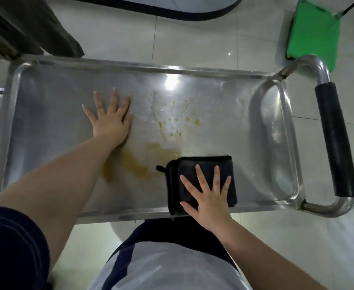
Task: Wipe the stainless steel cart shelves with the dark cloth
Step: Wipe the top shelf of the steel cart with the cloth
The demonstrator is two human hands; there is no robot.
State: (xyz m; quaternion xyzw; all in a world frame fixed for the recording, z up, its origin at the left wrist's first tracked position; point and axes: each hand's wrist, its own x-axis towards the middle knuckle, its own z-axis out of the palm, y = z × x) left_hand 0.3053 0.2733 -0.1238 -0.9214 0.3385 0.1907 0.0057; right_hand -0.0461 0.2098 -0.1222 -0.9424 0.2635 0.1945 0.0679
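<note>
The left hand lies flat, fingers spread, on the shiny cart shelf at 9 o'clock. The right hand presses flat on the folded dark cloth at 5 o'clock, by the near edge. A yellow spill sits between them

Can't see anything of the cart below the top shelf: blocked by that shelf. Can't resolve its left end either, smeared and cropped by the left edge. Can't see the near-right part of the dark cloth, covered by the right hand. Can't trace the yellowish stain fully: right end runs under the cloth, left end meets the left forearm, unclear whether more lies behind. Can't identify the green bag-like item far right, dark fabric far left, or dark-rimmed curved object; all cropped at the far edge.
</note>
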